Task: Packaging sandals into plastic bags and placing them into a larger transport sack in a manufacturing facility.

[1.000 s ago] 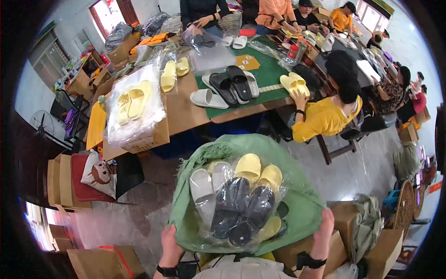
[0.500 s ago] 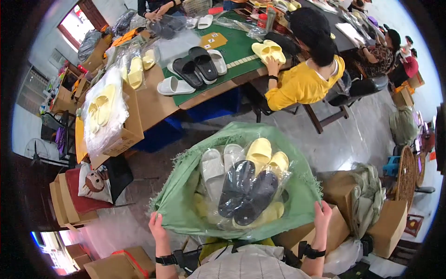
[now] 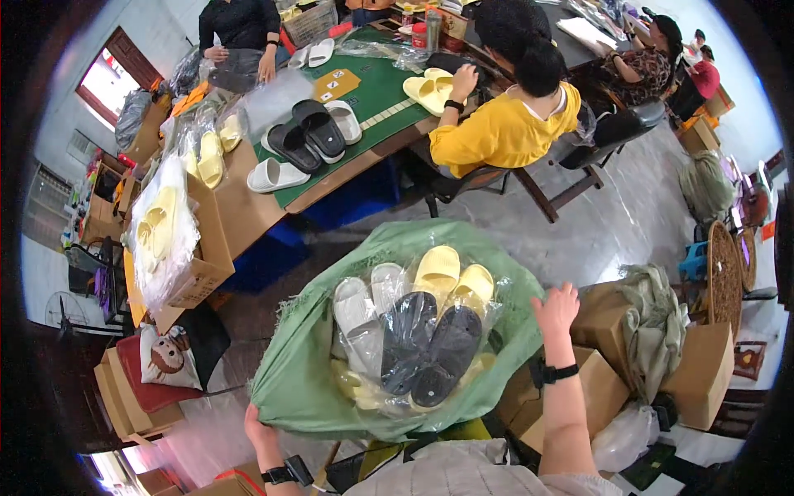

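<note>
A green woven sack [image 3: 285,364] is spread wide in front of me, its mouth facing up. Inside lie slides in clear plastic bags: a black pair [image 3: 447,351] on top, a light grey pair [image 3: 357,318] to the left and a yellow pair [image 3: 438,269] behind. More yellow slides show partly beneath. My left hand [image 3: 260,426] is closed on the sack's near left edge. At the right edge, my right hand [image 3: 557,312] has its fingers apart, the thumb beside the rim; whether it touches the cloth is hard to see.
Ahead stands a green-topped table [image 3: 372,91] with black and grey slides. A person in yellow [image 3: 513,124] sits there handling yellow slides [image 3: 430,89]; another person in black [image 3: 240,33] stands behind. Cardboard boxes [image 3: 699,372] lie at my right, a cushioned chair [image 3: 169,360] at my left.
My right hand has let go of the sack's right edge and moved up and slightly left. My left hand, still gripping, has moved lower and left. The seated person's hand has shifted on the yellow slides.
</note>
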`<state>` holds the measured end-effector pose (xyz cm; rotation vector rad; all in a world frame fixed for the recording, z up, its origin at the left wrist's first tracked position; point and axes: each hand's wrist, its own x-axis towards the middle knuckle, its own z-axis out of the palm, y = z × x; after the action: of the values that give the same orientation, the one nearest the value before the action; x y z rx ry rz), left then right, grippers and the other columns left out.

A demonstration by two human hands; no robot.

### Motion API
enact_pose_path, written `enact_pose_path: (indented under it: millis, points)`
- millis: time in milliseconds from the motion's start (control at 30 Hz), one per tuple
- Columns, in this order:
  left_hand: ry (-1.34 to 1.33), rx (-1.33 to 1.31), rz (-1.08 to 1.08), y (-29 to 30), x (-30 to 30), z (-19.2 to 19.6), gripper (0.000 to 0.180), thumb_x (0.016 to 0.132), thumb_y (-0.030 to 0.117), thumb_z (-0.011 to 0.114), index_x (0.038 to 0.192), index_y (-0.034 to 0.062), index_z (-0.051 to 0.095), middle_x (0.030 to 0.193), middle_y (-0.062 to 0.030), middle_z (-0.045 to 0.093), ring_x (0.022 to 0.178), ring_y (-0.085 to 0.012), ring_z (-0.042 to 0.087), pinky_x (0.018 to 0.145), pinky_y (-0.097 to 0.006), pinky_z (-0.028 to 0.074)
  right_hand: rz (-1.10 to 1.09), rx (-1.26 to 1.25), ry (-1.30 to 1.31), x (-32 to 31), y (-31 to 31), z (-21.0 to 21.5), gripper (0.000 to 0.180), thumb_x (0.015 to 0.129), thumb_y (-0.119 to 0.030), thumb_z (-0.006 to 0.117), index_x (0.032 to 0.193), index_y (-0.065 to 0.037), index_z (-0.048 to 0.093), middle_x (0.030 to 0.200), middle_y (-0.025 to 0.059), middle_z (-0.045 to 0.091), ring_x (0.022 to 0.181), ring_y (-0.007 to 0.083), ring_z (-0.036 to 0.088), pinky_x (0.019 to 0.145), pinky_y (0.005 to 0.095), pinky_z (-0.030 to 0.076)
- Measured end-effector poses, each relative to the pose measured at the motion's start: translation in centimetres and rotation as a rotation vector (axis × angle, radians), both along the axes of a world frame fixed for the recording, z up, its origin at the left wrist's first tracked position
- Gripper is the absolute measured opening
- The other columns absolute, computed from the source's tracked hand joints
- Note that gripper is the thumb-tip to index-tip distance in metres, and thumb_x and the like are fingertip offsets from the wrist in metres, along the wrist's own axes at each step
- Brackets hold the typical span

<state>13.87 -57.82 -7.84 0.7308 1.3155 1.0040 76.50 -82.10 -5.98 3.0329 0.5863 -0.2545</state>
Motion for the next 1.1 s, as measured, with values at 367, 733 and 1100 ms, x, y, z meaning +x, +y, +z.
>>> enact_pose_path:
  millis: [367, 733, 1100]
  points:
    - [0.044, -0.091, 0.069, 1.4, -2.7, -2.7, 0.042, 0.091, 0.024, 0.053, 0.123, -0.0027, 0.055, 0.122, -0.0152, 0.059, 0.113, -0.0289, 0.055, 0.099, -0.042, 0.042, 0.456, 0.141, 0.126, 4.7, 5.4, -15.3, 0.059, 0.073, 0.001, 0.060, 0.129, -0.011, 0.047, 0.126, 0.0131, 0.055, 0.121, 0.0301, 0.050, 0.096, 0.0457, 0.042]
    - [0.145, -0.128, 0.149, 0.7, -2.7, -4.0, 0.040, 0.090, 0.022, 0.052, 0.121, -0.0021, 0.056, 0.122, -0.0140, 0.059, 0.114, -0.0279, 0.055, 0.100, -0.042, 0.041, 0.344, -0.288, 0.451, 6.6, 1.2, -22.6, 0.037, 0.090, -0.027, 0.060, 0.123, -0.011, 0.057, 0.113, 0.0133, 0.064, 0.100, 0.0308, 0.063, 0.088, 0.0442, 0.049]
    - [0.157, -0.134, 0.251, -0.5, -2.8, -2.9, 0.036, 0.089, 0.022, 0.053, 0.117, -0.0013, 0.058, 0.121, -0.0137, 0.060, 0.114, -0.0283, 0.055, 0.100, -0.041, 0.040, -0.053, 0.158, 0.169, 9.8, 4.0, -26.0, 0.023, 0.086, -0.026, 0.059, 0.089, -0.006, 0.071, 0.090, 0.0155, 0.068, 0.088, 0.0310, 0.065, 0.077, 0.0415, 0.052]
